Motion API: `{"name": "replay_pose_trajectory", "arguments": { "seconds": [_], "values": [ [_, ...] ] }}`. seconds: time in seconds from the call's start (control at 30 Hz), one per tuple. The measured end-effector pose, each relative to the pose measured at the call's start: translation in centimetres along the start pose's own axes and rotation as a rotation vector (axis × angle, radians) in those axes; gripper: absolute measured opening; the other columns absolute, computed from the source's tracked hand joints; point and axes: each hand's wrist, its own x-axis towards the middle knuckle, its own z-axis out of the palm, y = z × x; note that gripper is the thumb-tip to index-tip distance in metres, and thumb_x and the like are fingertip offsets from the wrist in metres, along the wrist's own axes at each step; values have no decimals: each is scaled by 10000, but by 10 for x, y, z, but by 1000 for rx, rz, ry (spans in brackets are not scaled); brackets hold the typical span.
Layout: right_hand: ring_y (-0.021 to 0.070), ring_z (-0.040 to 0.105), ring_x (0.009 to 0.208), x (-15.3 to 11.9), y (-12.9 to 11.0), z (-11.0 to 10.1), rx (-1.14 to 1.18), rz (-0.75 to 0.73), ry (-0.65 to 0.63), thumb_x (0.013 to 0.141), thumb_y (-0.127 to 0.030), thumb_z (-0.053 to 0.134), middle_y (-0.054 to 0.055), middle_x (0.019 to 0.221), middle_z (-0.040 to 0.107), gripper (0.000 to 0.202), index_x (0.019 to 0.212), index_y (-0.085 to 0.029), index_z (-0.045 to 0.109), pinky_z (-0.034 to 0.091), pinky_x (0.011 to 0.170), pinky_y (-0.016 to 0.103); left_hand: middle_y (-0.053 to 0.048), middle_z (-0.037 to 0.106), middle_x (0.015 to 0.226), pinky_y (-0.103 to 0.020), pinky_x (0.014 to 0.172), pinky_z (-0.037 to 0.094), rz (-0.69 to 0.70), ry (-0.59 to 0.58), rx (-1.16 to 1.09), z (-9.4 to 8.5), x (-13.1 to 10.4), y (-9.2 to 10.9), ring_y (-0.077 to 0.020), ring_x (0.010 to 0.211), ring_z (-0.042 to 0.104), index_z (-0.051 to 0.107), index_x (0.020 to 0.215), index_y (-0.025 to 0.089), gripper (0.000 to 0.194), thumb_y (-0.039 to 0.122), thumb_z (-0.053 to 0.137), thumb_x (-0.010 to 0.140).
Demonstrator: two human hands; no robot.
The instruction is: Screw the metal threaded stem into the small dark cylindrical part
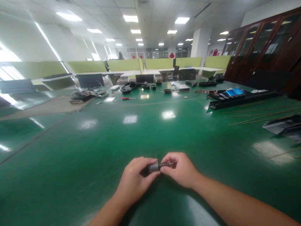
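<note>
metal cylinder [154, 167] sits pinched in the left hand [135, 177].

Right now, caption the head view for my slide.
Left grip on a grey cylinder, right grip on a thin dark rod, at a green table.

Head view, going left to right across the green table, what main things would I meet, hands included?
Heap of small parts → left hand → grey cylinder → slim shaft → right hand → long black channel.
</note>
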Motion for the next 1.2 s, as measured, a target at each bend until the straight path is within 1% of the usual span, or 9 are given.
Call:
{"name": "replay_pose_trajectory", "arguments": {
  "seconds": [0.17, 0.6, 0.87, 1.1, 1.2],
  "values": [
    [146, 609, 635, 1, 4, -1, 31, 18, -22, 710, -199, 719, 20, 724, 703, 84, 785, -162, 714, 467, 634, 245, 13, 715, 965, -313, 783, 510, 3, 14, 2, 0, -1, -1, -197, 880, 659, 675, 1069, 295, 256, 309, 754, 826],
    [158, 614, 667, 2, 5, -2, 47, 24, -23, 704, -217, 711, 34, 760, 706, 110, 798, -161, 712, 482, 675, 267, 7, 711, 998, -315, 805, 514, -1, 16, 3, 0, -3, 0, -198, 909, 659, 654, 1103, 300, 268, 311, 732, 846],
    [142, 576, 630, 1, 5, -2, 98, 41, -28, 714, -265, 722, 20, 715, 672, 142, 803, -156, 702, 456, 639, 252, 2, 710, 1048, -312, 829, 528, -32, 19, -23, -1, -4, 3, -198, 943, 666, 643, 1139, 308, 291, 322, 711, 856],
    [124, 537, 597, 2, 7, -2, 120, 45, -37, 709, -264, 727, 6, 689, 646, 147, 806, -154, 711, 430, 606, 239, -37, 705, 1034, -312, 806, 534, -48, 3, -37, -2, -3, 6, -205, 918, 663, 653, 1120, 260, 260, 339, 677, 873],
    [114, 512, 567, 2, 7, -2, 143, 47, -46, 717, -260, 717, -3, 664, 627, 145, 815, -154, 705, 413, 579, 234, -44, 703, 1031, -319, 798, 532, -55, 3, -41, -3, -3, 6, -211, 912, 661, 650, 1119, 256, 261, 338, 676, 873]
  ]
}}
